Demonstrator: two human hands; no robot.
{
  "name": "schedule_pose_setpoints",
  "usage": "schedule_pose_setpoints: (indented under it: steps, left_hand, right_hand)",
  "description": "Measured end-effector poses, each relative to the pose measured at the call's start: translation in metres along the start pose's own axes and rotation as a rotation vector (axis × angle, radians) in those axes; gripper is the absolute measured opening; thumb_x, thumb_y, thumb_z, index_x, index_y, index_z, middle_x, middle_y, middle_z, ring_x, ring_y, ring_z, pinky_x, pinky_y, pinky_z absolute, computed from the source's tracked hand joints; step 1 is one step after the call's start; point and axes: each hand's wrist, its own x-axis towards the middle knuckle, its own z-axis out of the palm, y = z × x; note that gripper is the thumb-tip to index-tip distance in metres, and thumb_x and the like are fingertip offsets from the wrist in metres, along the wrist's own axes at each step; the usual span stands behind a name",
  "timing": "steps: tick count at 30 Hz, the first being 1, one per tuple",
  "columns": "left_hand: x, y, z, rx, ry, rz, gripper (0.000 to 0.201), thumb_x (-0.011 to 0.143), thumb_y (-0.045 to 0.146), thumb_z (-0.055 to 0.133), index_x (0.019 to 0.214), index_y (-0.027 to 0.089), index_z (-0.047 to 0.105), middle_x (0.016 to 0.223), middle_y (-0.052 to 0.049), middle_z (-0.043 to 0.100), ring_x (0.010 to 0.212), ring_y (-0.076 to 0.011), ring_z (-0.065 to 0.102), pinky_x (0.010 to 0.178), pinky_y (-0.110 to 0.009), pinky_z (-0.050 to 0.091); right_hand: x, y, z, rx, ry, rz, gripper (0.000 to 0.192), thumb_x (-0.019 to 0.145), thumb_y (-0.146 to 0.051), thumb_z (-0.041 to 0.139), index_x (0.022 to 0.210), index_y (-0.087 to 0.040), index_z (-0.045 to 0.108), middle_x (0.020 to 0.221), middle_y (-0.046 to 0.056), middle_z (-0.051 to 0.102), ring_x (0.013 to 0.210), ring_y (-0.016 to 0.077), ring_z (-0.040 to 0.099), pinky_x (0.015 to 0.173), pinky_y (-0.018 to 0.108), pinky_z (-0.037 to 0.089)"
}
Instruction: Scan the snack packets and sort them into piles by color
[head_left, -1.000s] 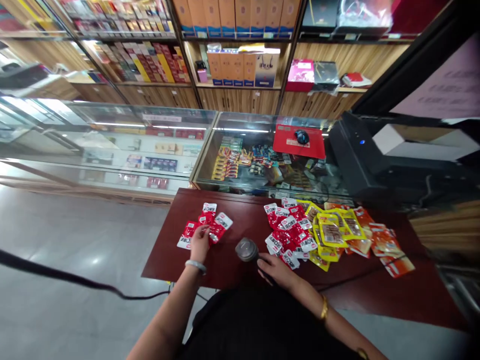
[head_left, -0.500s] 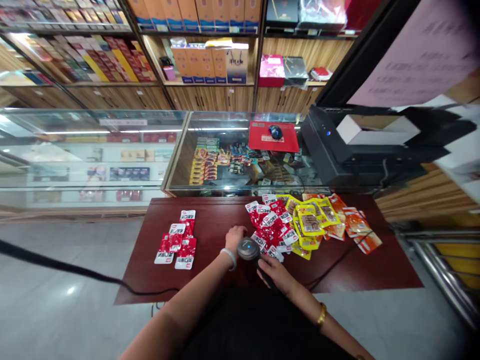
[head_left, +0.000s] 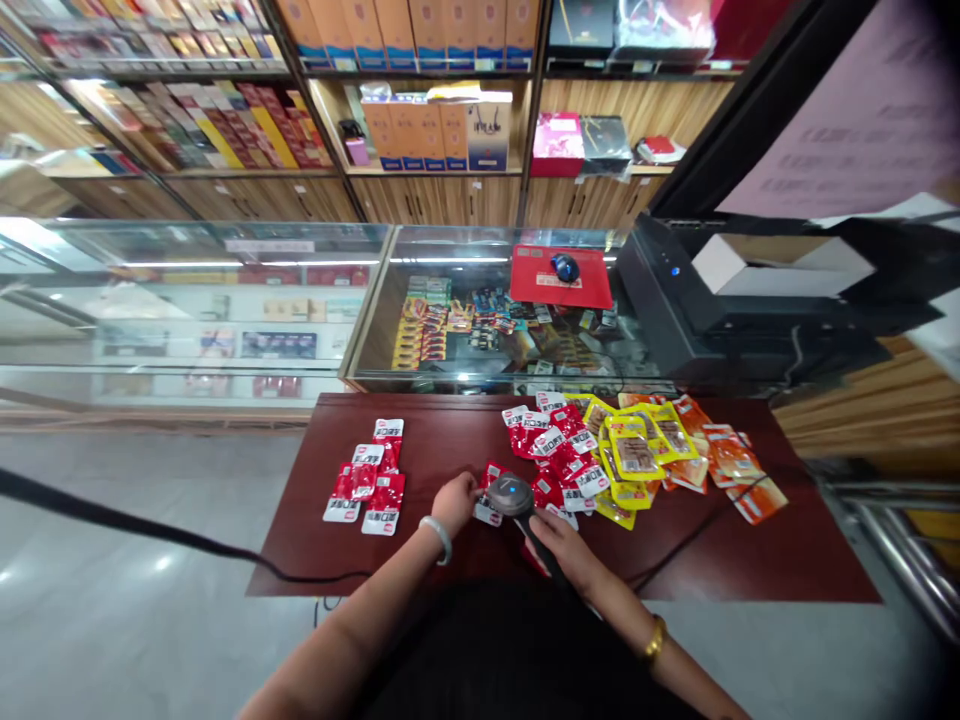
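My left hand (head_left: 455, 503), with a pale bracelet at the wrist, pinches the edge of a red-and-white snack packet (head_left: 487, 514). Over that packet is the head of a black handheld barcode scanner (head_left: 511, 494), hiding part of it; my right hand (head_left: 564, 548) grips the scanner's handle. Just beyond the scanner lies a heap of red-and-white snack packets (head_left: 551, 440). Yellow snack packets (head_left: 636, 450) overlap to its right, followed by orange packets (head_left: 731, 455). Several red packets (head_left: 365, 478) form a separate group on the left of the dark red table (head_left: 442, 425).
Behind the table stands a glass display counter (head_left: 480, 375) with a red mat (head_left: 540, 290) and a mouse (head_left: 565, 267) on top. A dark machine (head_left: 675, 320) stands at the right. One black cable (head_left: 187, 543) crosses the left side; another runs over the table's right.
My left hand has drawn a red packet leftward from the heap and now pinches it under the scanner. The whole view has shifted slightly.
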Motion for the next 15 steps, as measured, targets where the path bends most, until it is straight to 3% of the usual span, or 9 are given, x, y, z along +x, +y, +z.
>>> schedule_pose_setpoints:
  steps: [4,15]
  left_hand:
    - [-0.018,-0.028,-0.014,-0.143,0.050,-0.002,0.002,0.082,0.021,0.055,0.082,0.021,0.053,0.071,0.002,0.059,0.067,-0.0120,0.054,0.065,-0.022,0.037]
    - [-0.054,-0.069,-0.027,-0.355,0.218,0.032,0.007,0.082,0.020,0.046,0.075,0.021,0.049,0.066,0.003,0.053,0.064,-0.0119,0.051,0.063,-0.022,0.038]
  right_hand:
    - [0.011,0.006,0.008,-0.043,-0.011,0.045,0.049,0.074,-0.067,0.063,0.086,-0.021,0.053,0.048,-0.008,0.048,0.036,0.0078,0.038,0.036,0.020,0.025]
    - [0.035,-0.002,0.041,-0.098,-0.164,0.043,0.049,0.078,-0.067,0.059,0.096,-0.021,0.057,0.049,-0.009,0.044,0.038,0.0078,0.033,0.036,0.021,0.024]
